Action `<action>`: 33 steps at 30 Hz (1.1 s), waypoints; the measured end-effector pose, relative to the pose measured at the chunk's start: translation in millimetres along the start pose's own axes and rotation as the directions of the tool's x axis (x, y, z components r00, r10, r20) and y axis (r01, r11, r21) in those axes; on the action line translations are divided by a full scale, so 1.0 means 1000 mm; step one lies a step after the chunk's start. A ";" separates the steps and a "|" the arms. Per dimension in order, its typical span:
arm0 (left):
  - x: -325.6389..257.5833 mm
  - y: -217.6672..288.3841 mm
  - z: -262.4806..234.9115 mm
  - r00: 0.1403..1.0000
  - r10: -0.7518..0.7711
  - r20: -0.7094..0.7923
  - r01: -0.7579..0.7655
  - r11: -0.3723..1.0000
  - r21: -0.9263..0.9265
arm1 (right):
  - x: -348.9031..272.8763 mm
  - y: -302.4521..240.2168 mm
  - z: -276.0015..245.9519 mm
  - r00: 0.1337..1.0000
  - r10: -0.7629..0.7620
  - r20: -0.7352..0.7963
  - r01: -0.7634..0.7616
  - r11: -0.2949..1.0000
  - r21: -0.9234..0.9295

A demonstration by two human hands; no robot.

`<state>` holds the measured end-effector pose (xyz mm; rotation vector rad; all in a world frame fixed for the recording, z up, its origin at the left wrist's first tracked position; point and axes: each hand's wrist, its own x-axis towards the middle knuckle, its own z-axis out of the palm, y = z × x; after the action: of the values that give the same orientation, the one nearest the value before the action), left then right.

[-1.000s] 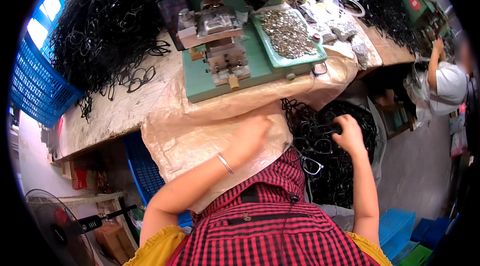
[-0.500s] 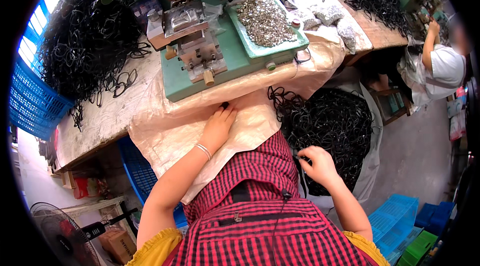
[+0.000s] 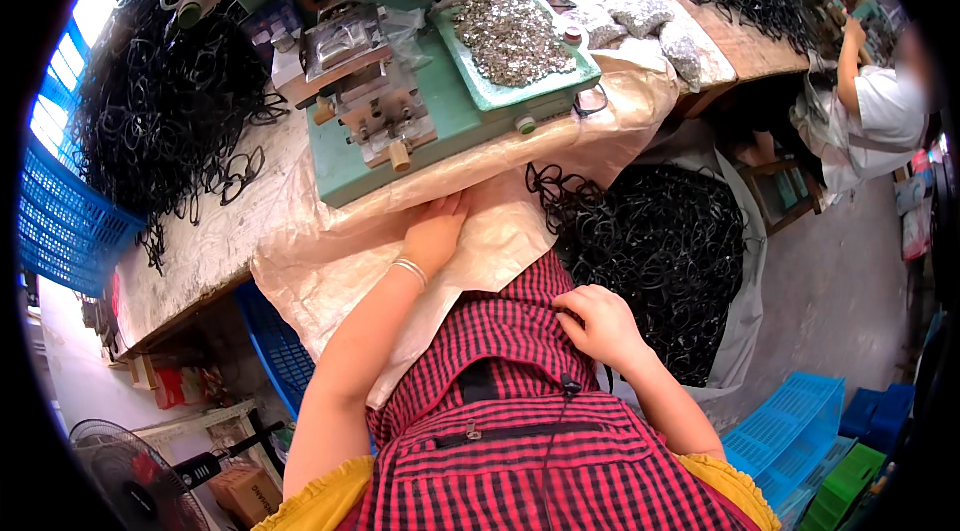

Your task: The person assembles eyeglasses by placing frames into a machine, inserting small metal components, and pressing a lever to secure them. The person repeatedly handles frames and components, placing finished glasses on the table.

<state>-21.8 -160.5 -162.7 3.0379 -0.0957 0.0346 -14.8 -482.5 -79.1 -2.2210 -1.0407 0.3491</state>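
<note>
Right hand (image 3: 598,323) withdrawn; black frames (image 3: 655,251) beside

Glossy plastic sheet (image 3: 330,261), painted metal machine (image 3: 420,121), checked cloth apron (image 3: 530,431)

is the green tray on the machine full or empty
Full: the green tray is heaped with small grey metal pieces nearly to its rim.

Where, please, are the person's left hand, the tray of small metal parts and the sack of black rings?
left hand (image 3: 437,231), head view, on the back of the hand.
tray (image 3: 500,99), head view, on its green front rim.
sack (image 3: 742,231), head view, on its pale right wall.
</note>
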 end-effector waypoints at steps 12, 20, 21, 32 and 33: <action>-0.047 -0.006 -0.013 0.984 0.166 -0.069 -0.165 0.986 0.012 | -0.001 0.007 0.008 0.999 0.043 0.027 -0.043 0.999 0.006; -0.058 -0.010 -0.040 0.964 0.091 0.249 -0.168 0.935 0.312 | -0.060 0.025 0.003 0.950 0.307 -0.055 -0.306 0.952 0.026; -0.058 -0.009 -0.045 0.955 0.083 0.284 -0.180 0.925 0.334 | -0.084 0.033 0.003 0.913 0.407 0.017 -0.407 0.913 -0.014; -0.049 -0.022 -0.064 0.964 -0.004 0.265 0.001 1.000 0.014 | -0.162 0.045 0.002 0.538 0.500 0.678 -0.690 0.724 0.014; -0.053 -0.026 -0.066 0.977 -0.013 0.211 0.019 0.999 -0.028 | -0.147 0.042 0.003 0.598 0.506 0.622 -0.683 0.728 0.064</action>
<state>-74.5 -124.8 -101.2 3.0021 -0.0872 -0.2889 -86.9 -612.8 -113.9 -2.1562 -0.3818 1.4615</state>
